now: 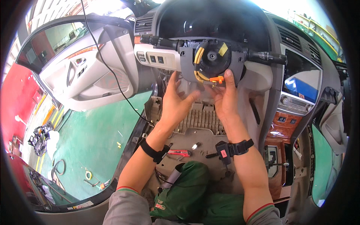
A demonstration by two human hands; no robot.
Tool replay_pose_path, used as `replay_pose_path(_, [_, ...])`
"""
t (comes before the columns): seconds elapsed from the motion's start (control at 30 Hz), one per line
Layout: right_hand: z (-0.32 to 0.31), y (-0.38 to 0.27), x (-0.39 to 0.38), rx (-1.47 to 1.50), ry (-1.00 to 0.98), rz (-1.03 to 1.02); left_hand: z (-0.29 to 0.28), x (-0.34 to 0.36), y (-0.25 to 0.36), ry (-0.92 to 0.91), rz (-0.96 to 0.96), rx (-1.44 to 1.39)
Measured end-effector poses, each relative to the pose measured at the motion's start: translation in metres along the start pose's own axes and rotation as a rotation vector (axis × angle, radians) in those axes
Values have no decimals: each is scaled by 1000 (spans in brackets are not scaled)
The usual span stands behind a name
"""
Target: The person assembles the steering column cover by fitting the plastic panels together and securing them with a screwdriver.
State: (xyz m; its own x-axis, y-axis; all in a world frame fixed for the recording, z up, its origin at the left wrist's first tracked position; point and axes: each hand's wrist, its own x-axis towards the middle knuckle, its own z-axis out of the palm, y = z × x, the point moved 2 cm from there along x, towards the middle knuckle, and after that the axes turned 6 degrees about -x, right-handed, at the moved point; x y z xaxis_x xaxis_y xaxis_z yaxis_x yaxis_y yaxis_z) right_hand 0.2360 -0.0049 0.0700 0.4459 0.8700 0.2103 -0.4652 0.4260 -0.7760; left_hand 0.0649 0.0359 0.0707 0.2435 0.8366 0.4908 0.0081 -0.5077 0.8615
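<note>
In front of me is a steering column with no wheel on it; its round black hub [212, 56] is bare. Yellow cable [197, 62] loops down the hub's left side to an orange connector [216, 79] at its lower edge. Just below the column's left side is my left hand [177, 98], thumb spread from the raised fingers, holding nothing visible. On the right, my right hand [227, 95] has its thumb up against the column beside the orange connector. Its other fingers bend beneath the connector, apart from the thumb. Some fingertips are hidden by the column.
Stalks [161, 42] stick out either side of the column. A red utility knife [179, 153] lies on the floor near my knee. A black cable [112, 71] hangs past the open door [90, 90]. To the right are a screen [302, 80] and gear selector [273, 164].
</note>
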Motion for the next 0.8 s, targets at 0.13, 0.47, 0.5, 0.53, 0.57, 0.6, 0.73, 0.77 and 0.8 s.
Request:
replay_pose_path(0.13, [3, -2, 0, -10, -55, -16, -20, -17, -13, -46, 40, -44])
replay_pose_path(0.47, [0, -3, 1, -200, -3, -12, -89, -144, -65, 54, -274, -47])
replay_pose_path(0.5, [0, -5, -1, -285, 54, -39, -95, -158, -72, 61, -335, -61])
replay_pose_path(0.53, [-3, -7, 1, -303, 62, -27, -103, -173, -78, 70, -399, -75])
replay_pose_path(0.57, [-4, -10, 4, -304, 48, 16, -113, -188, -87, 111, -445, -84])
replay_pose_path(0.6, [-5, -13, 4, -308, 43, 52, -118, -198, -90, 138, -485, -97])
replay_pose_path(0.73, [9, -21, -9, -325, 111, 33, -130, -235, -114, 166, -554, -92])
replay_pose_path(0.77, [16, -23, -18, -406, 39, 38, -133, -241, -117, 183, -595, -120])
replay_pose_path(0.8, [23, -25, -27, -487, -33, 39, -133, -246, -119, 200, -637, -147])
